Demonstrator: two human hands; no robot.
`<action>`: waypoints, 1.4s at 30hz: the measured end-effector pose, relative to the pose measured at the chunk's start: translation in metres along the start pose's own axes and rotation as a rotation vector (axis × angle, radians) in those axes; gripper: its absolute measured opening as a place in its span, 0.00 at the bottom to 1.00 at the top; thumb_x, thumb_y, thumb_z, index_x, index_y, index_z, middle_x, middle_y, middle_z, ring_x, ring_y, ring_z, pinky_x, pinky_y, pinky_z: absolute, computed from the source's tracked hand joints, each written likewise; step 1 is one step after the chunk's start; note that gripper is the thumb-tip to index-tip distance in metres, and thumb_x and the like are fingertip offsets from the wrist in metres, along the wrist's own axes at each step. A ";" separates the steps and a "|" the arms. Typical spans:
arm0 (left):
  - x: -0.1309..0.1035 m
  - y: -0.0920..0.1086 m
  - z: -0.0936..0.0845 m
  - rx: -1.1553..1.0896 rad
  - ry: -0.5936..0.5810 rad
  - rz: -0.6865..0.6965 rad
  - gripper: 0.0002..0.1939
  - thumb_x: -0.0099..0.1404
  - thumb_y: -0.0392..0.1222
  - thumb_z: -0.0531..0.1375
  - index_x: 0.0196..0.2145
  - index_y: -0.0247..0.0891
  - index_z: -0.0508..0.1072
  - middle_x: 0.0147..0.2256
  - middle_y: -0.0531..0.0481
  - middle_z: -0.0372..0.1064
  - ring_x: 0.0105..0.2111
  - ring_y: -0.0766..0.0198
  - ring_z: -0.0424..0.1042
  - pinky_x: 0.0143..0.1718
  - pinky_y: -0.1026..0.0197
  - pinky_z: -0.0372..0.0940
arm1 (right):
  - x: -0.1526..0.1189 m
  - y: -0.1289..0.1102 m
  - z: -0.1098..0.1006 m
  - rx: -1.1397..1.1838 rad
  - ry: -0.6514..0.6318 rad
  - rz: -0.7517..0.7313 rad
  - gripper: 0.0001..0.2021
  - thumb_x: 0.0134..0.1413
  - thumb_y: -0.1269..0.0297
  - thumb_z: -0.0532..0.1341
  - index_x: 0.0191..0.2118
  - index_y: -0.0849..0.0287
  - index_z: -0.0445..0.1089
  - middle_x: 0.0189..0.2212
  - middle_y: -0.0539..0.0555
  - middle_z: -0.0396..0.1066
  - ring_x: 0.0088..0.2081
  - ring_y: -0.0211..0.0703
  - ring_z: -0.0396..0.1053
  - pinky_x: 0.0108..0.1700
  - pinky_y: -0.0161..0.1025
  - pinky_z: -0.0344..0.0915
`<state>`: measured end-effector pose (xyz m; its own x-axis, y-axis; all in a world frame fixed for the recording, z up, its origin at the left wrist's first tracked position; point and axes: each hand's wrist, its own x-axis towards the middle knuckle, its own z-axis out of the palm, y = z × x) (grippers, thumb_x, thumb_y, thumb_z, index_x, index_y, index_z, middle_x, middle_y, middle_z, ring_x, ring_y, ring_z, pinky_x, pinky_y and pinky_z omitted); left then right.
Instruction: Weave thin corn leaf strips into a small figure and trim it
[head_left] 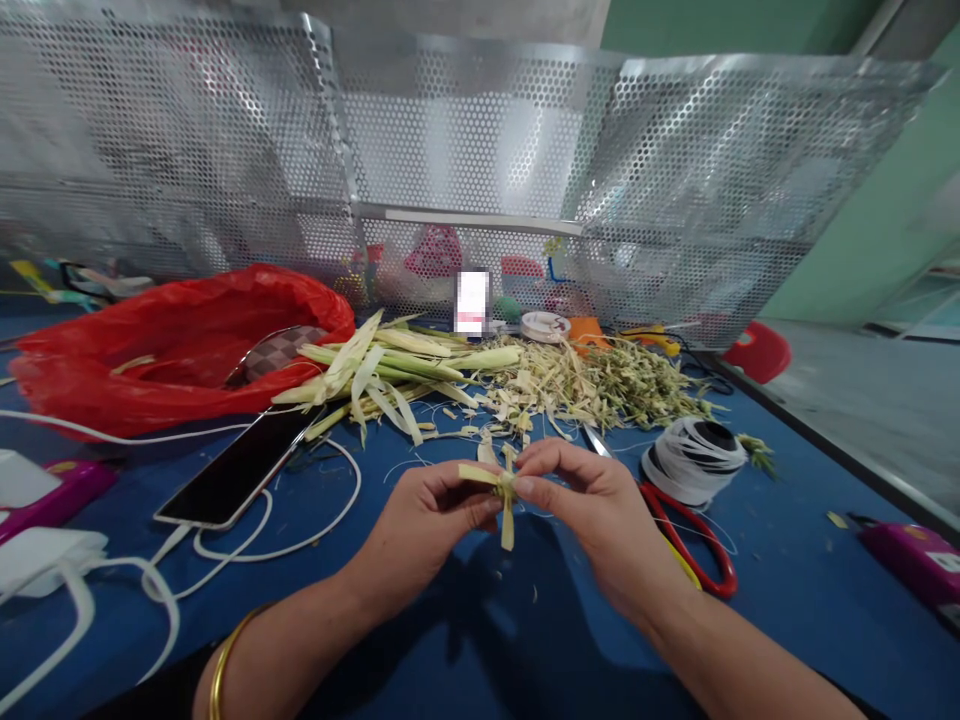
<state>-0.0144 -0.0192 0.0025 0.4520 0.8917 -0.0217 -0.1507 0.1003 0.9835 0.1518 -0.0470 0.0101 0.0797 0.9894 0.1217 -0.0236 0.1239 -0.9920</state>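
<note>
Between my two hands, above the blue table, is a small woven piece of pale yellow-green leaf strips (508, 486) with strip ends sticking out to the left, up and down. My left hand (439, 510) pinches its left side between thumb and fingers. From the right, my right hand (574, 490) grips the knotted middle with thumb and forefinger. Scissors with red and yellow handles (726, 572) lie partly under my right forearm, blade tip showing beyond the hand. A spool of white thread (694, 465) stands just right of my right hand.
Long leaf strips (405, 360) and a heap of trimmed scraps (555, 385) lie beyond my hands. A red plastic bag (172, 330), a phone (236, 470) and looping white cables (330, 535) are at left. Purple tools (911, 560) sit at both sides. A perforated metal screen (465, 130) stands behind.
</note>
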 end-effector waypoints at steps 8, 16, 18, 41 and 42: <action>-0.002 -0.001 0.004 -0.053 0.021 -0.097 0.15 0.45 0.35 0.71 0.35 0.39 0.81 0.28 0.51 0.76 0.32 0.63 0.72 0.36 0.64 0.66 | -0.003 0.001 0.003 0.008 -0.034 0.049 0.05 0.44 0.67 0.67 0.23 0.57 0.71 0.28 0.50 0.69 0.35 0.42 0.65 0.43 0.42 0.59; -0.003 -0.002 -0.002 -0.041 -0.070 -0.125 0.13 0.50 0.38 0.69 0.36 0.39 0.81 0.30 0.50 0.78 0.32 0.66 0.71 0.38 0.66 0.64 | -0.004 -0.002 0.002 0.062 -0.042 0.108 0.07 0.43 0.64 0.67 0.22 0.58 0.71 0.26 0.50 0.68 0.32 0.41 0.63 0.39 0.41 0.58; -0.004 -0.002 -0.003 -0.056 -0.071 -0.141 0.13 0.50 0.39 0.70 0.36 0.39 0.82 0.30 0.49 0.78 0.31 0.66 0.71 0.37 0.66 0.64 | -0.004 -0.002 0.002 0.075 -0.038 0.117 0.07 0.43 0.64 0.68 0.22 0.59 0.71 0.26 0.50 0.68 0.32 0.41 0.62 0.39 0.41 0.58; -0.003 0.007 -0.005 0.013 -0.148 -0.063 0.15 0.53 0.37 0.67 0.40 0.43 0.80 0.39 0.49 0.78 0.44 0.56 0.72 0.50 0.58 0.63 | -0.002 -0.006 -0.004 0.138 -0.092 0.149 0.06 0.41 0.67 0.68 0.22 0.58 0.70 0.28 0.50 0.69 0.33 0.40 0.65 0.42 0.41 0.61; -0.003 0.007 -0.005 0.012 -0.154 -0.061 0.15 0.53 0.38 0.67 0.41 0.43 0.80 0.39 0.49 0.78 0.44 0.56 0.73 0.50 0.58 0.63 | -0.003 -0.006 -0.005 0.141 -0.092 0.150 0.06 0.41 0.67 0.68 0.22 0.58 0.70 0.28 0.50 0.69 0.33 0.40 0.66 0.42 0.41 0.61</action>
<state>-0.0214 -0.0186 0.0087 0.5896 0.8059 -0.0548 -0.1090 0.1466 0.9832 0.1567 -0.0509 0.0160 -0.0264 0.9995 -0.0178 -0.1675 -0.0220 -0.9856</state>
